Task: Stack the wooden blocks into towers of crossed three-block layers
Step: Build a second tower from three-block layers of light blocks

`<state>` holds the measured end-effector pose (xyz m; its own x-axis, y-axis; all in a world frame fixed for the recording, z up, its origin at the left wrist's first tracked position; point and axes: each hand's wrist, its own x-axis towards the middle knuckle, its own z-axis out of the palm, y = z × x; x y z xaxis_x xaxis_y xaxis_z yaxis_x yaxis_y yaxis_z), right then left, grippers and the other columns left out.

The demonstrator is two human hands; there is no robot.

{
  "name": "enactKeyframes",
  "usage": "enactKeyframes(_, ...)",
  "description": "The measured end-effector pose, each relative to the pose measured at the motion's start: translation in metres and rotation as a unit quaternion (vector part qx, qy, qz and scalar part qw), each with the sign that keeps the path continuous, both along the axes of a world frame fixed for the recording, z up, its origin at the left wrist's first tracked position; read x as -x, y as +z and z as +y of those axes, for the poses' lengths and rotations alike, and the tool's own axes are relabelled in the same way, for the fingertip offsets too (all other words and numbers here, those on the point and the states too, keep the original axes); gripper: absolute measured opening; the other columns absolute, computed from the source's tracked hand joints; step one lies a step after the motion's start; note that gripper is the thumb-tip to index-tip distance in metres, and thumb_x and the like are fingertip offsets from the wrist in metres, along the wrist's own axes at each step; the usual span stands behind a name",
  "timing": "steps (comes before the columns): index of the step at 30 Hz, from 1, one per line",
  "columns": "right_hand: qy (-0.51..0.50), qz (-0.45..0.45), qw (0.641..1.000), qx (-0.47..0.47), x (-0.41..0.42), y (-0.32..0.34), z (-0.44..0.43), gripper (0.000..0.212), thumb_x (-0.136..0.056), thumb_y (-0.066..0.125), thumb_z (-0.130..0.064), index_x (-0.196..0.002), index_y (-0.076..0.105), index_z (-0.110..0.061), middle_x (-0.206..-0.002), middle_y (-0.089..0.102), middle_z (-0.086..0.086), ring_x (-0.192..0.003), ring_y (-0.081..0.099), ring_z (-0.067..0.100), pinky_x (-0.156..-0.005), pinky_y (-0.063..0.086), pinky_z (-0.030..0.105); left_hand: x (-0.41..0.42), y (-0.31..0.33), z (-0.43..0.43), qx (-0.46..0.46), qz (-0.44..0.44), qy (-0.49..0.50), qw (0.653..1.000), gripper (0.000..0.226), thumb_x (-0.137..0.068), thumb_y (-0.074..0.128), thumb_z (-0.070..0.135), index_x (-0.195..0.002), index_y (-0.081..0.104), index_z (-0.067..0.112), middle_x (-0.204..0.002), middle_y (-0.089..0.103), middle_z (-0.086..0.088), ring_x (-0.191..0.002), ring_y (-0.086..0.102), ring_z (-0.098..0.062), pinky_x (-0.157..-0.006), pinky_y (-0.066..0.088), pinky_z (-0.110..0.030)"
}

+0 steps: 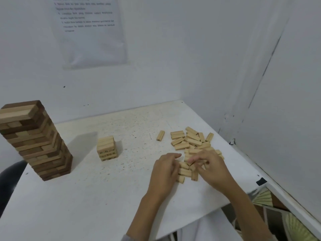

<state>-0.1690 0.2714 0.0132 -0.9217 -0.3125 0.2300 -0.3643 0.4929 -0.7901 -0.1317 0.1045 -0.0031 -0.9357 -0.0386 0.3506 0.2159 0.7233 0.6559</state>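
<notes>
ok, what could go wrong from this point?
1. Left hand and right hand press together a bunch of blocks; one may slip out on lifting.
2. The loose pile lies near the table's right edge; a sweep might push pieces off.
3. Placing them could knock the small tower over.
</notes>
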Motion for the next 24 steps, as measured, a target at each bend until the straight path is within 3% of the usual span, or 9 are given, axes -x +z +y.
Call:
enactKeyframes(3, 0.034, 0.039, 0.997, -0.049, 0.002, -0.008, 0.01, 0.045, -0.076, 0.066, 0.009, -0.087, 0.07, -0.034, -0.092, 0.063, -0.018, -0.098, 0.048, -0.002, -0.08, 0.032, 0.003, 0.007, -0.001, 0.003, 0.043, -0.016, -0.028, 0.999, 0.032, -0.092, 0.056, 0.008, -0.122, 0.064, 0.014, -0.119, 0.066, -0.003, -0.109, 0.058, -0.018, -0.089, 0.037, -0.019)
enactKeyframes(9, 0.039, 0.096, 0.992, -0.067, 0.008, -0.021, 0.017, 0.032, -0.075, 0.071, 0.004, -0.094, 0.073, -0.022, -0.088, 0.056, -0.015, -0.09, 0.048, -0.001, -0.079, 0.033, 0.005, 0.016, 0.001, 0.004, 0.047, -0.035, -0.029, 0.998, 0.028, -0.089, 0.06, 0.005, -0.113, 0.069, 0.017, -0.103, 0.067, 0.003, -0.096, 0.058, -0.013, -0.086, 0.043, -0.027)
enactKeyframes(13, 0.035, 0.105, 0.991, -0.07, 0.01, -0.025, 0.019, 0.027, -0.073, 0.075, 0.004, -0.09, 0.076, -0.017, -0.085, 0.056, -0.006, -0.085, 0.048, 0.005, -0.078, 0.034, 0.004, 0.02, 0.002, -0.001, 0.023, -0.065, -0.056, 0.996, 0.026, -0.09, 0.061, 0.001, -0.11, 0.069, 0.014, -0.089, 0.048, 0.011, -0.079, 0.052, 0.0, -0.073, 0.044, -0.012)
enactKeyframes(17, 0.046, 0.129, 0.988, -0.078, 0.011, -0.027, 0.02, 0.02, -0.072, 0.074, -0.004, -0.088, 0.076, -0.015, -0.084, 0.057, -0.004, -0.083, 0.047, 0.006, -0.079, 0.033, 0.003, 0.021, 0.001, -0.002, 0.017, -0.097, -0.051, 0.994, 0.019, -0.093, 0.057, 0.003, -0.105, 0.069, 0.012, -0.089, 0.044, 0.01, -0.083, 0.055, -0.011, -0.079, 0.05, -0.033)
enactKeyframes(21, 0.038, 0.153, 0.983, -0.096, 0.012, -0.032, 0.022, 0.025, -0.069, 0.069, -0.01, -0.093, 0.076, -0.009, -0.084, 0.052, -0.006, -0.079, 0.039, 0.004, -0.081, 0.032, 0.003, 0.018, 0.006, 0.0, -0.034, -0.076, -0.035, 0.996, 0.014, -0.095, 0.055, 0.011, -0.102, 0.067, 0.015, -0.097, 0.052, 0.01, -0.086, 0.053, -0.003, -0.072, 0.042, -0.012)
enactKeyframes(24, 0.028, 0.186, 0.976, -0.113, 0.014, -0.033, 0.021, 0.02, -0.069, 0.07, -0.008, -0.088, 0.077, -0.007, -0.076, 0.058, 0.001, -0.076, 0.043, 0.008, -0.07, 0.037, 0.014, 0.019, 0.009, 0.004, -0.105, -0.059, -0.019, 0.993, 0.011, -0.094, 0.059, 0.015, -0.102, 0.066, 0.016, -0.099, 0.062, 0.007, -0.088, 0.055, 0.002, -0.072, 0.039, -0.004)
